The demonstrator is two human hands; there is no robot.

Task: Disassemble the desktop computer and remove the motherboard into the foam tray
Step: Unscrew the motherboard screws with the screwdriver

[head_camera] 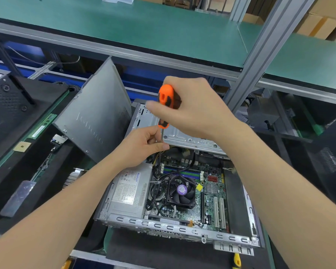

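Observation:
The open desktop case (163, 228) lies flat in front of me, with the green motherboard (211, 193) inside it. A black CPU fan (180, 191) sits on the board and a silver power supply (127, 193) fills the case's left side. My right hand (192, 109) grips the orange-and-black handle of a screwdriver (166, 100) held upright over the case. My left hand (144, 146) pinches the screwdriver's thin shaft lower down; the tip reaches down near the memory slots (180, 172). A metal drive cage (182, 133) is tilted up at the far end.
The removed grey side panel (97, 117) leans upright to the left of the case. Black foam trays (23, 152) on the left hold a memory stick, a chip and a heatsink (74, 177). An aluminium post (260, 61) and green shelf stand behind. A yellow-handled tool (237, 261) lies near.

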